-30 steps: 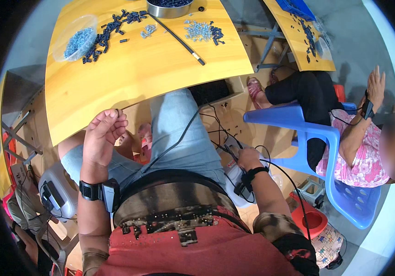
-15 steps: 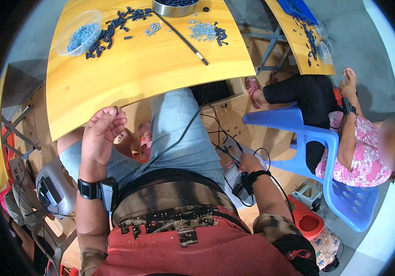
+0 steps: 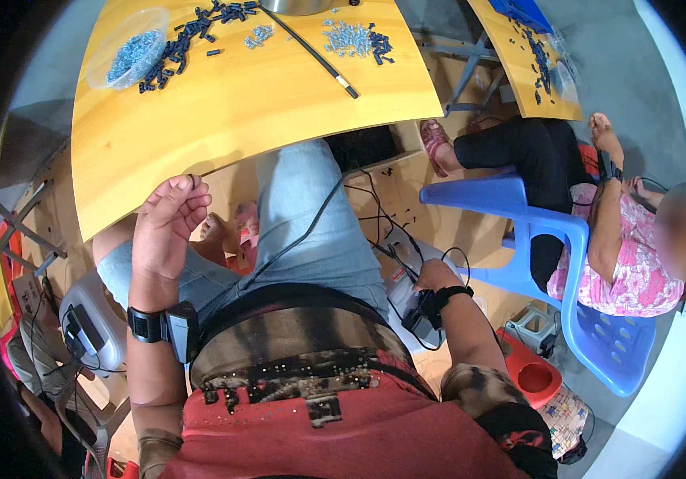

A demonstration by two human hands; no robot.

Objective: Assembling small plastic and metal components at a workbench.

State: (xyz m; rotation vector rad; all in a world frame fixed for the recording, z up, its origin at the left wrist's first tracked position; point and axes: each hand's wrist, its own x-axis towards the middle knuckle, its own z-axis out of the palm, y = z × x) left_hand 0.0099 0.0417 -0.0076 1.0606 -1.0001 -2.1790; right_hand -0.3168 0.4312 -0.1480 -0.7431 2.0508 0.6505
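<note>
My left hand (image 3: 169,219) is raised near the close edge of the yellow table (image 3: 223,112), thumb and forefinger pinched on a small black piece (image 3: 193,182). Most of that piece is hidden by the fingertips. My right hand (image 3: 437,276) is low at my right side, closed, beside black cables and a grey plastic stool (image 3: 399,291). What its fingers hold, if anything, is hidden. On the table, a clear bowl (image 3: 129,68) of small bluish pieces stands by scattered short black tubes (image 3: 169,68). A black rod (image 3: 311,52) lies near a pile of clear pieces (image 3: 348,38) and more black tubes (image 3: 380,48).
A metal bowl (image 3: 295,6) is at the table's far edge. To the right, a person sits on a blue plastic chair (image 3: 550,219) by a second table (image 3: 518,72). A black cable (image 3: 311,227) crosses my lap. A red plastic seat (image 3: 536,379) stands behind at right.
The table and its contents sit slightly higher and further left in view. Both hands keep their closed grips; the left is still by the table edge.
</note>
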